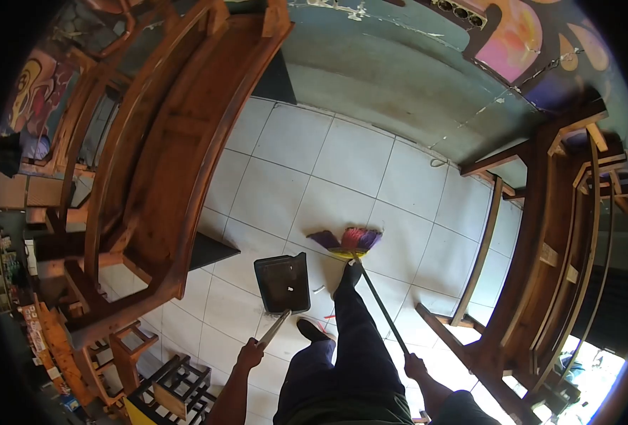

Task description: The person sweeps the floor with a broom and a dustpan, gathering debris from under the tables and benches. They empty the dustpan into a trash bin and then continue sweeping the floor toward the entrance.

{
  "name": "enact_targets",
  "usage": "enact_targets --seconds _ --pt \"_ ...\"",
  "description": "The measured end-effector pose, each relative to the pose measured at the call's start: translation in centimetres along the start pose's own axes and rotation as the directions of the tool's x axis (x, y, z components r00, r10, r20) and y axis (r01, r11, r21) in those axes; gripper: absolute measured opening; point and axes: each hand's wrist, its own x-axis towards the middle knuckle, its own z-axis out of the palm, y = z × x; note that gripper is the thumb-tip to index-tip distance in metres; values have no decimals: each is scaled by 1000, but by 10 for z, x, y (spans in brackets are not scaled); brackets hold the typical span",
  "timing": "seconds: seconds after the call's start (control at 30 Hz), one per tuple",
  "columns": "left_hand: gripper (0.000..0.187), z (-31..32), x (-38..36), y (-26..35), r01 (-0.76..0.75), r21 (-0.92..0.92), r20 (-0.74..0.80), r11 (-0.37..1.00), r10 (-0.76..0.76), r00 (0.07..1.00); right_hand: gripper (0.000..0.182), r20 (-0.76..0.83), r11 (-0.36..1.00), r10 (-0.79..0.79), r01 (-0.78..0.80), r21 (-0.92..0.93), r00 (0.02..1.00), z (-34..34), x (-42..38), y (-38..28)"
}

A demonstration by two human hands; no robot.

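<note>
My left hand [250, 353] is closed around the handle of a black dustpan [274, 282]. The pan lies on the tiled floor with a small pale scrap inside it. In my right hand [415, 365] is the dark stick of a broom [383, 304], which slants down and away from me. Its purple and red bristles [354, 238] fan out on the tiles just beyond my forward shoe [347, 276], to the right of the pan. Between pan and shoe lies a small white scrap [319, 290]. A red strip [330, 316] is near my other shoe [310, 329].
A long wooden bench [186, 134] rises on the left, with dark flat panels by its edge. More wooden furniture [526, 283] stands on the right. A grey-green wall [371, 78] with painted murals bounds the far side. Dark stools [183, 386] are at lower left.
</note>
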Motion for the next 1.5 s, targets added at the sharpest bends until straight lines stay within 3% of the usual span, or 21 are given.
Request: enact_targets --seconds 0.07,0.2,0.27,0.3,0.37,0.47,0.5,0.53,0.6,0.67,0.7,0.73,0.77,0.8,0.87,1.0,1.07,1.2,1.27,1.43,1.5 --pt "43 8 -2 -29 -21 15 -17 1000 21 1000 38 -35 992 -17 22 127 999 -4 -22 -9" --pt "41 12 -15 -75 -1 -40 4 999 1 1000 32 -336 976 -193 216 33 922 -4 -13 -56" --pt "41 15 -19 -103 2 -33 1 999 -2 1000 20 -355 972 29 56 229 934 -24 9 -102" --pt "42 16 -22 -114 29 -36 -4 999 -29 1000 25 -469 958 -284 229 -170 837 -13 42 -101" --pt "42 20 -25 -140 41 -37 19 998 -41 999 21 -500 969 -247 195 -154 830 -16 90 -122" --pt "41 19 -32 -156 63 -17 42 998 -62 997 26 -263 989 1 38 143 965 -65 94 -180" --pt "41 19 -34 -161 65 -2 41 998 -65 997 26 -284 994 -66 87 62 957 -77 83 -195" --pt "41 19 -34 -168 66 15 40 998 -67 997 26 -26 923 195 -175 344 980 -92 70 -207" --pt "41 22 -28 -182 54 52 41 997 -56 998 26 104 896 232 -254 363 967 -75 66 -203" --pt "41 25 -25 -191 28 65 41 998 -30 999 34 -21 941 -327 323 -99 945 23 102 -121" --pt "41 27 -22 -193 58 36 51 998 -59 997 39 198 662 -573 591 -462 795 47 90 -112" --pt "41 30 -19 -195 88 7 65 996 -88 994 40 39 897 -404 404 -177 914 80 61 -99" --pt "40 32 -19 -195 87 10 64 996 -87 994 34 88 972 -21 0 233 996 54 -17 -129" --pt "40 34 -16 -194 73 -2 68 997 -73 995 30 250 954 111 -173 244 962 58 -47 -126" --pt "39 39 -10 -194 103 33 88 994 -105 991 29 352 997 56 -68 23 934 64 -92 -107" --pt "43 51 5 -197 -91 198 98 976 72 993 21 -33 923 -313 296 -244 949 79 -114 -41" --pt "43 51 -3 -182 -48 170 121 984 27 992 21 0 882 -364 345 -321 931 75 -110 -29" --pt "39 58 -14 -165 16 211 60 977 -30 998 20 -250 846 -484 375 -378 839 58 -69 -48" --pt "37 65 -19 -162 39 122 78 992 -48 996 22 -265 932 -332 272 -241 905 50 -18 -82" --pt "34 78 -49 -147 63 20 47 998 -64 997 23 -346 836 -540 438 -332 768 -8 81 -231" --pt "34 86 -64 -144 49 -5 18 999 -49 999 24 -230 894 -439 396 -209 869 -34 107 -290"
